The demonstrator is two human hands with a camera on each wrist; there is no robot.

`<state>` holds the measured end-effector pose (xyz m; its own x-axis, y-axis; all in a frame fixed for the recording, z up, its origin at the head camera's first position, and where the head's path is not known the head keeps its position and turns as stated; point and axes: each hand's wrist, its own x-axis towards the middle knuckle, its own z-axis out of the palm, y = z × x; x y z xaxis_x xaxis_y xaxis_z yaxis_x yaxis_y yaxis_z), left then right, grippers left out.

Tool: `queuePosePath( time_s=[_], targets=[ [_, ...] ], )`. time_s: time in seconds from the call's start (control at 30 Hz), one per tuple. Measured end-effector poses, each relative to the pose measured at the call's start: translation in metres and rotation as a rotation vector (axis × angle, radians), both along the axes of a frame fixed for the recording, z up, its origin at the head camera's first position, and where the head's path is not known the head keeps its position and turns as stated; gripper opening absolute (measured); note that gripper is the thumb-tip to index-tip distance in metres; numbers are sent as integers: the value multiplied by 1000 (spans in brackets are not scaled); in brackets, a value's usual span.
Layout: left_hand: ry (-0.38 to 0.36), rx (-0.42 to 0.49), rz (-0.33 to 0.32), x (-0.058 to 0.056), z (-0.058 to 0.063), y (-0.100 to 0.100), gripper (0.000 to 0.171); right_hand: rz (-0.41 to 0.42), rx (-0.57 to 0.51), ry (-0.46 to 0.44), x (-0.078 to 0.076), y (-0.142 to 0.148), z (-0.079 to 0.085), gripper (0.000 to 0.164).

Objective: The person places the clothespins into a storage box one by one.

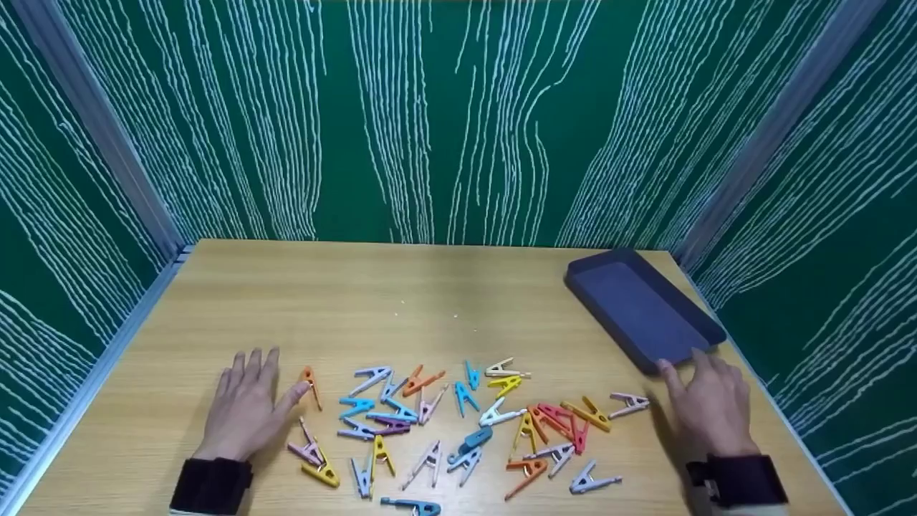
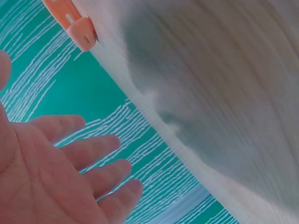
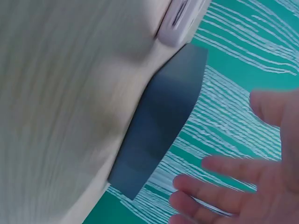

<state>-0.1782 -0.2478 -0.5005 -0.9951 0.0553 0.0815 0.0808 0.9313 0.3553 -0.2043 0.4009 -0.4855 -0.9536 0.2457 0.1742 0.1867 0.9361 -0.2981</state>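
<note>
My left hand [image 1: 247,412] hovers palm down over the left part of the table, fingers straight and holding nothing. Its thumb is nearest an orange clothespin [image 1: 309,387], part of which shows in the left wrist view. On the other side, my right hand [image 1: 711,405] is held with fingers loosely spread at the near end of a dark grey tray [image 1: 634,308]. The right wrist view shows a gap between those fingers and the tray. Between the hands lie many clothespins, among them a purple one [image 1: 390,426], a white one [image 1: 499,413] and a red one [image 1: 557,416].
The wooden table [image 1: 344,301] has a few tiny white specks near its middle. Green walls [image 1: 458,107] with wavy white lines stand along its back and sides. A pale pink clothespin [image 1: 629,404] lies left of the right hand.
</note>
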Motion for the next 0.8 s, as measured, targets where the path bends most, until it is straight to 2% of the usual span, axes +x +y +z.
queuePosePath(
  time_s=[0.13,0.3,0.4,0.67,0.8],
  targets=[
    [11,-2,2,2,0,-2,91,-96,-45,-47,-12,12,5,83],
    [4,-3,-4,3,0,-1,90,-158,-85,-211,-24,25,5,69],
    [3,-4,-9,1,1,2,89,-182,-102,-278,-27,30,3,65],
    [24,-9,-7,2,0,2,87,-173,-155,-359,-43,29,5,72],
    [19,-14,-13,2,0,3,87,-183,-201,-394,-48,28,4,64]
  ],
)
